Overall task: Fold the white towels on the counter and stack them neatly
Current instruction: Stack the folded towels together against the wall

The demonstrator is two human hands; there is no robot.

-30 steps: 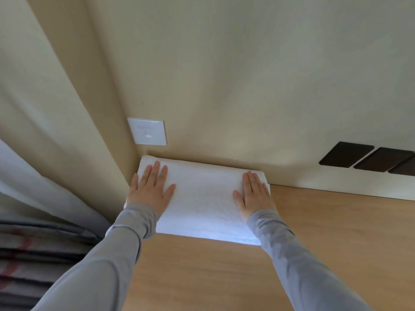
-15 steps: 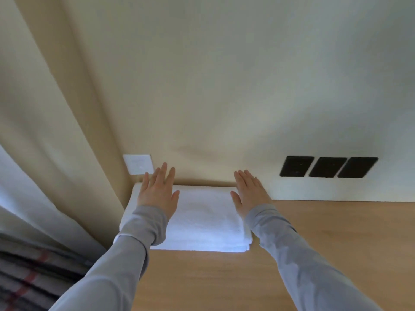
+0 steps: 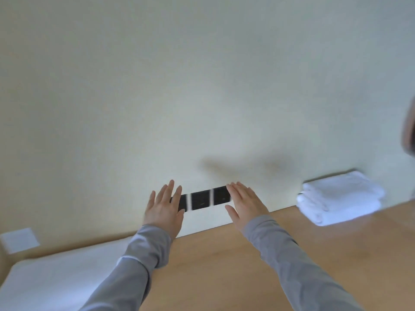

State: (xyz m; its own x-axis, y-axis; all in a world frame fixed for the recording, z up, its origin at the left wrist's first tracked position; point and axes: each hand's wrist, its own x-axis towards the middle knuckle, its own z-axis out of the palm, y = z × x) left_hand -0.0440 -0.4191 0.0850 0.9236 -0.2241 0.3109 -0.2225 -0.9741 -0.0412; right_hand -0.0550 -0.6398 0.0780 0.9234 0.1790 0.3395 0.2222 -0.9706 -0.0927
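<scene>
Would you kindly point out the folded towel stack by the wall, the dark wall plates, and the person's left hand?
folded towel stack [image 3: 341, 198]: head view, front face of the stack.
dark wall plates [image 3: 199, 200]: head view, middle plate.
left hand [image 3: 165, 211]: head view, back of the hand.

Both arms reach forward in grey sleeves. The left hand [image 3: 164, 211] and right hand [image 3: 245, 205] are raised, palms down, fingers spread, holding nothing.

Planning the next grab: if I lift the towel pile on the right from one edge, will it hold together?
Probably not. The pile is soft folded cloth with rounded, sagging layers, so one edge would likely flop and unfold. It looks light and unlikely to slide on the wooden counter. Support it underneath with both hands.
</scene>
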